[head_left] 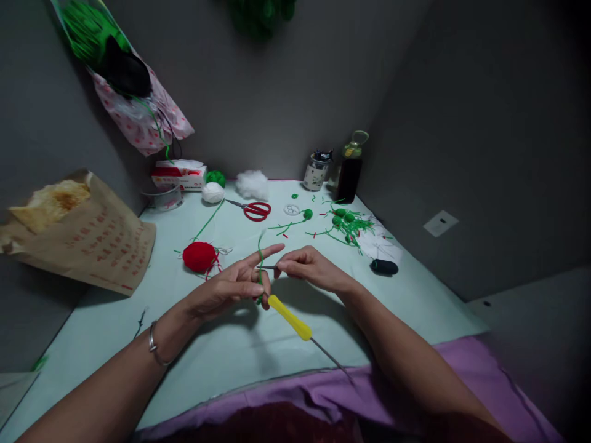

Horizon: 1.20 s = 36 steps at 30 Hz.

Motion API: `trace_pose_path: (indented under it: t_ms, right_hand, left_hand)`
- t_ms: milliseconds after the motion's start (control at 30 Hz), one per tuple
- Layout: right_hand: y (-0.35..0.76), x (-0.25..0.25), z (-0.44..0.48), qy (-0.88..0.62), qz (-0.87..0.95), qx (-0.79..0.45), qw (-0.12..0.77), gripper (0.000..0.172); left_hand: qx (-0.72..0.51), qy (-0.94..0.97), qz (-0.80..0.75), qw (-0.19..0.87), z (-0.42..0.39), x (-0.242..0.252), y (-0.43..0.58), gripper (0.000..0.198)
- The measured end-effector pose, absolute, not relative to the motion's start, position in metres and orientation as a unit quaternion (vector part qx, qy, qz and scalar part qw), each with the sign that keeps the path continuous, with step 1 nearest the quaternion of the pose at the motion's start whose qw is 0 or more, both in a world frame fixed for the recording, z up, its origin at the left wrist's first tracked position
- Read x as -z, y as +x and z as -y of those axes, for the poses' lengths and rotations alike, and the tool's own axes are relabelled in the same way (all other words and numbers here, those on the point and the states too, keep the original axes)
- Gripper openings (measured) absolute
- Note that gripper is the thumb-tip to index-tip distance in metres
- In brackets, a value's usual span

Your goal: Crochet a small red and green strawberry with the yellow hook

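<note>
My left hand (237,283) pinches a small green crocheted piece (259,300) between thumb and fingers, its index finger stretched out. Green yarn (261,253) runs up from the piece past that finger. A yellow-handled tool (290,317) with a long thin metal shaft slants down to the right from these fingertips; how its upper end is held is hidden. Close by on the right, my right hand (307,266) is closed in a pinch on a thin dark pointed tool (266,267), whose tip points at the left fingers. Its exact kind is unclear.
Red-handled scissors (247,208), a red yarn ball (199,256) and a white yarn ball (213,193) lie beyond my hands. Green crocheted pieces (351,227) are at right, near a dark spool (384,266). A paper food bag (101,240) stands left; a phone (349,179) leans at back.
</note>
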State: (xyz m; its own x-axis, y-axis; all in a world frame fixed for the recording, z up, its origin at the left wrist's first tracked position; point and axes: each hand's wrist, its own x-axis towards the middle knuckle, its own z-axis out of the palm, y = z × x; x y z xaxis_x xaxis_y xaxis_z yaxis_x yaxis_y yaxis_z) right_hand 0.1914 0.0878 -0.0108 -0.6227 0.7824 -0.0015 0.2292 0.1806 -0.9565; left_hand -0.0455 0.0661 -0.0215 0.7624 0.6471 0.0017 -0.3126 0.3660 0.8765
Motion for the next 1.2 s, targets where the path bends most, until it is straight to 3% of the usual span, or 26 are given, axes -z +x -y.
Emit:
trace_pose_path:
  t_ms: [133,233,367,400,500,567,900,1200]
  right_hand:
    - [0.199,0.012,-0.093,-0.407,0.764,-0.429,0.257,0.049]
    - [0.203,0.016,-0.097,-0.456,0.762,-0.343,0.307,0.039]
    - [0.194,0.019,-0.091,-0.359,0.817,-0.239,0.382,0.066]
    - [0.189,0.019,-0.087,-0.318,0.830,-0.239,0.391,0.063]
    - [0.175,0.016,-0.075,-0.255,0.832,-0.218,0.441,0.029]
    - [0.170,0.013,-0.069,-0.253,0.822,-0.200,0.470,0.022]
    - [0.166,0.005,-0.059,-0.307,0.756,-0.250,0.521,0.019]
    - [0.165,0.003,-0.057,-0.309,0.753,-0.245,0.527,0.023]
  left_hand:
    - [-0.342,0.460,-0.200,0.794,-0.067,0.020,-0.046,0.074]
    - [-0.425,0.403,-0.228,0.778,-0.068,0.018,-0.044,0.063]
    - [-0.484,0.353,-0.264,0.756,-0.066,0.017,-0.038,0.054]
    - [-0.486,0.353,-0.271,0.752,-0.064,0.017,-0.036,0.053]
    - [-0.485,0.359,-0.288,0.743,-0.060,0.016,-0.030,0.048]
    - [-0.488,0.363,-0.306,0.732,-0.057,0.014,-0.027,0.047]
    - [-0.478,0.420,-0.322,0.701,-0.048,0.007,-0.027,0.042]
    - [-0.472,0.430,-0.285,0.715,-0.048,0.007,-0.022,0.023]
